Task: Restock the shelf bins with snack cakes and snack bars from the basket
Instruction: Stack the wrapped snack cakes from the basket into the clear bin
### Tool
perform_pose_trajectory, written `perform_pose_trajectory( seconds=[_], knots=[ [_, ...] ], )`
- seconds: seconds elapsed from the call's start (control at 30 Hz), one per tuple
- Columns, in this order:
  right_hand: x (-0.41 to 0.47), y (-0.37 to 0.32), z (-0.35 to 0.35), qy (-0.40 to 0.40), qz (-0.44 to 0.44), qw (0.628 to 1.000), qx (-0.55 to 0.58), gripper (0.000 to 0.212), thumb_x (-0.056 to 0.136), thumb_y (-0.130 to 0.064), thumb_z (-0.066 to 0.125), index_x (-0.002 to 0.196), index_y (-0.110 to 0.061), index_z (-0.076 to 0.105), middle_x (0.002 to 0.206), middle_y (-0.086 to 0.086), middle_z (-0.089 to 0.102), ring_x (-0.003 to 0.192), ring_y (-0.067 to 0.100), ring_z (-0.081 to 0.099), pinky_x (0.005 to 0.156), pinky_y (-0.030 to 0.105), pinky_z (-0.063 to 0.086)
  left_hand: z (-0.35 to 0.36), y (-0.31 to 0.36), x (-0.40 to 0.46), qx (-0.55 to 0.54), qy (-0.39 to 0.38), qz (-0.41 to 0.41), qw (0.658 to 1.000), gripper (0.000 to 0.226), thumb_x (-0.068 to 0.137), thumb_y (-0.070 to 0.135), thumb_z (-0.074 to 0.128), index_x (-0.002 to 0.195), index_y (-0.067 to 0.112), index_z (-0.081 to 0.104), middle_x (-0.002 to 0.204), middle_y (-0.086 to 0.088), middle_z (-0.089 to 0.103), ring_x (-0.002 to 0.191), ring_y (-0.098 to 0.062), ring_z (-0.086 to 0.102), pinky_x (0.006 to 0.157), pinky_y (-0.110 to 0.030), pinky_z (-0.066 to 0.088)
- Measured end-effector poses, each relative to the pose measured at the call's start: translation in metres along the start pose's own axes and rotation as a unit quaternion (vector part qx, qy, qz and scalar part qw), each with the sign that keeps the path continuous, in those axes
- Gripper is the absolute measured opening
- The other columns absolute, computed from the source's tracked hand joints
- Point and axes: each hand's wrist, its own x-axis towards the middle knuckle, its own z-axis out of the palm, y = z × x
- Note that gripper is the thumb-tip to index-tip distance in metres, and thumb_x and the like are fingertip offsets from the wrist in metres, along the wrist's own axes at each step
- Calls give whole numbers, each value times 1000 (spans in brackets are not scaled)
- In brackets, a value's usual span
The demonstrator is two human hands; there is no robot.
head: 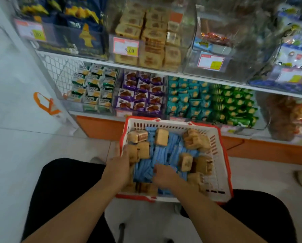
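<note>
Basket [215, 137], white with red rim, on the floor between my knees, near the lowest shelf: I count tan snack cakes [161, 136] scattered over a bed of blue snack bars [161, 155]. My left hand [117, 165] lies at the basket's left side, fingers straight against a tan cake. My right hand [162, 175] is curled into the blue bars, gripping some. Far, upper shelf: clear bin [180, 55] of matching tan cakes, price label [125, 46] on front.

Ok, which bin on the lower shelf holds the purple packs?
The second bin from the left, between the white-and-green packs and the teal packs. It is the only one with purple wrappers, directly above the basket's far left corner.
</note>
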Motion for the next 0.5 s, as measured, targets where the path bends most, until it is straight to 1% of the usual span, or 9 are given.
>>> perform_pose_trajectory(
  seconds=[0.03,0.07,0.13,0.17,0.3,0.37,0.43,0.47,0.5],
  knots=[
    [3,1,10,-12,8,1000,-14,13,104,-19,51,94,-13,56,87,7,51,67,14,41,62,30,37,-1,1,-1,3,-4,-5,1000,102,93,23,67,164,25,-7,170,-12,-16,135,-28,51,100,-41,47],
    [6,2,20,-24,20,999,-24,15,104,-24,49,95,-15,56,88,7,52,69,15,44,65,31,38,-5,3,-4,6,-17,-7,1000,104,93,20,68,163,26,-8,170,-10,-22,133,-31,51,103,-41,46],
    [11,5,34,-26,50,998,8,30,100,-36,51,120,-14,55,99,8,58,79,20,52,62,32,42,-13,7,-10,13,-42,-10,999,106,93,13,67,163,25,-12,168,-8,-28,132,-37,50,105,-41,44],
    [13,6,39,-22,62,998,15,37,99,-39,52,126,-14,53,97,7,57,81,21,55,57,31,41,-16,8,-12,17,-45,-4,999,105,93,11,66,163,25,-11,168,-8,-30,131,-39,50,105,-41,44],
    [14,5,38,-9,30,998,53,28,98,-43,60,107,-17,58,86,1,57,93,27,66,54,28,44,-21,12,-13,28,-51,0,998,105,93,9,65,163,25,-12,167,-8,-31,132,-38,49,105,-39,45],
    [8,8,26,19,7,995,98,26,92,-48,68,98,-23,65,82,-5,65,83,20,64,61,29,51,-22,12,-12,13,-55,-4,998,107,92,12,67,163,29,-11,168,-4,-30,131,-36,49,102,-38,47],
    [0,14,9,45,23,989,142,28,89,-35,72,72,-21,55,59,-9,52,57,11,46,52,28,40,-20,6,-8,-31,-57,0,998,107,89,17,72,162,36,-4,169,1,-22,132,-33,48,98,-37,49],
    [-5,17,-2,59,36,984,162,32,88,-29,73,70,-18,48,58,-1,44,52,12,38,50,31,32,-21,4,-7,-55,-53,2,997,103,86,21,73,160,39,4,169,1,-14,133,-31,48,99,-39,49],
    [-11,19,-14,74,30,980,182,30,85,-26,75,73,-16,49,64,6,45,53,16,41,54,36,29,-24,2,-5,-71,-39,1,997,92,85,27,73,156,42,16,168,-1,-1,134,-29,47,101,-41,48]
  ],
)
